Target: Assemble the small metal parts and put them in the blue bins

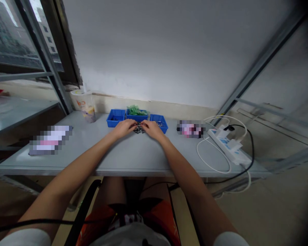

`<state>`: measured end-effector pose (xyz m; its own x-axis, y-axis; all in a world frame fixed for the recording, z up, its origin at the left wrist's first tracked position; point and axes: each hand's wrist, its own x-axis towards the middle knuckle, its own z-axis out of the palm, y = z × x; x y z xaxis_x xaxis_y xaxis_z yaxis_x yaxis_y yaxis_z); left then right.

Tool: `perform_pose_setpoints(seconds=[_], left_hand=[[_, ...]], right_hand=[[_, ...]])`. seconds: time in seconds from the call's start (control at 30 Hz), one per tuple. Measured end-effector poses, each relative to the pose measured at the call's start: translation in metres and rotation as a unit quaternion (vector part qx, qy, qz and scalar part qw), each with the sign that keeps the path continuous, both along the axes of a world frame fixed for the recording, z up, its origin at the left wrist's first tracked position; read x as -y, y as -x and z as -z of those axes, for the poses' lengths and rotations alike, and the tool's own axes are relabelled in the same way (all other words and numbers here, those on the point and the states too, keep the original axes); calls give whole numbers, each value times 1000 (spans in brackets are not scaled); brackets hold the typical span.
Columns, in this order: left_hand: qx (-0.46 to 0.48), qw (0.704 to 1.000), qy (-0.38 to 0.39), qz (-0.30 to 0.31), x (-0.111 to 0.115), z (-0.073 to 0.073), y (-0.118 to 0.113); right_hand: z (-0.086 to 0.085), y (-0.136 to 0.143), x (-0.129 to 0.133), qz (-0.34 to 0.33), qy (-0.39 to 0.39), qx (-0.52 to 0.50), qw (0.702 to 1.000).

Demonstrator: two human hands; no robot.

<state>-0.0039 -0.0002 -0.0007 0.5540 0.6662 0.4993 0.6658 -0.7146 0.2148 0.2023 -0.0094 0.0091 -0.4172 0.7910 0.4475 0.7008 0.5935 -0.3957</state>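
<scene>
My left hand (pixel 124 128) and my right hand (pixel 153 128) meet over a small heap of dark metal parts (pixel 139 128) on the grey table (pixel 133 155), fingertips curled into it. Whether either hand grips a part is too small to tell. Just behind the heap stand three blue bins: the left bin (pixel 115 118) holds dark pieces, the middle bin (pixel 136 114) holds green pieces (pixel 135 110), the right bin (pixel 160 122) holds small dark parts.
A lidded drink cup (pixel 84 104) stands at the back left. A white power strip (pixel 229 145) with white and black cables lies at the right edge. Two blurred flat objects lie left (pixel 51 139) and right (pixel 191 129). A metal shelf frame rises at each side.
</scene>
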Motion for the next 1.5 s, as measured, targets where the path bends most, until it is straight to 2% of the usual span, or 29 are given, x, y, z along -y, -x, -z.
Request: perform_pose_setpoints(seconds=[0.27,0.43,0.53,0.87,1.03,1.5], left_hand=[[14,1000,-11,2,-4,-1,3],[32,998,-4,49,-2,-1,0],[32,998,2,63,1,-1,-2],[30,999,28,5,1,-1,1],[-18,1000,-8,9,2,0,0],[-41,999,-22,24,6,-1,-3]], right_hand=[[2,-1,-1,0,1,5,1000],[5,3,1,-81,34,19,996],[6,6,3,-102,48,22,993],[3,2,0,-17,4,1,1000],[1,6,3,-26,-3,-5,1000],[-3,8,8,-44,24,-12,999]])
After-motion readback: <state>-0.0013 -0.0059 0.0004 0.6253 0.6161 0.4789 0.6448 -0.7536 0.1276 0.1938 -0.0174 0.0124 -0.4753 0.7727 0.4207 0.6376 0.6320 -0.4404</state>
